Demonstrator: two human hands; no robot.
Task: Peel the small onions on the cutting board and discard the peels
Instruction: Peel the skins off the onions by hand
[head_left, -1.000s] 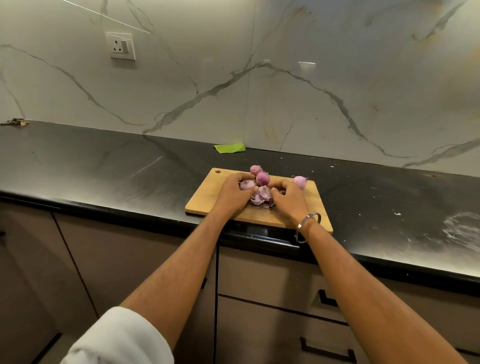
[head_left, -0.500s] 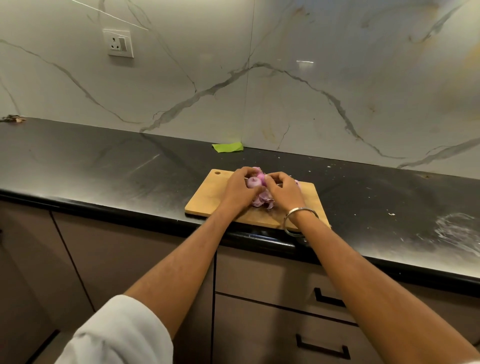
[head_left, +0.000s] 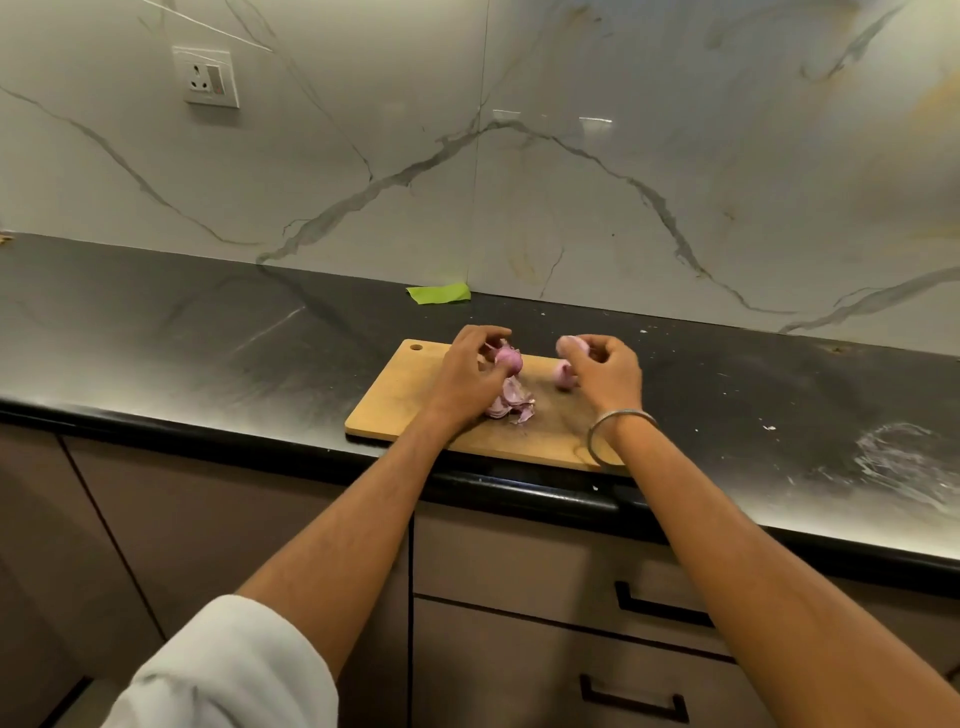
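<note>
**Both hands hold small onions over the cutting board**

The wooden cutting board (head_left: 415, 395) lies on the black tabletop (head_left: 208, 332), its near edge close to the tabletop's front lip. Both hands are above the board, apart from each other.

The left hand (head_left: 467, 374) has its fingers curled around a small purple onion (head_left: 508, 358), gripping it over the board's far left part; loose skin seems to hang from the onion on the hand's side. Just below that hand, a heap of pale purple peels (head_left: 511, 400) rests on the board's middle.

The right hand (head_left: 605, 371) is curled as well and pinches a second onion (head_left: 570, 344) at its fingertips, raised a little above the board. A third onion (head_left: 563, 375) sits on the board just beside this hand, partly hidden by the thumb side. A metal bangle (head_left: 618, 436) circles the right wrist, and a white sleeve (head_left: 228, 670) covers the left upper arm.

Behind the board, a scrap of green tape (head_left: 439, 293) lies where the tabletop meets the marble wall (head_left: 623, 208). A white wall socket (head_left: 208, 77) is mounted high on the left. Below the tabletop, brown drawers carry dark handles (head_left: 660, 605). White smears (head_left: 904, 462) mark the tabletop at the far right.
</note>
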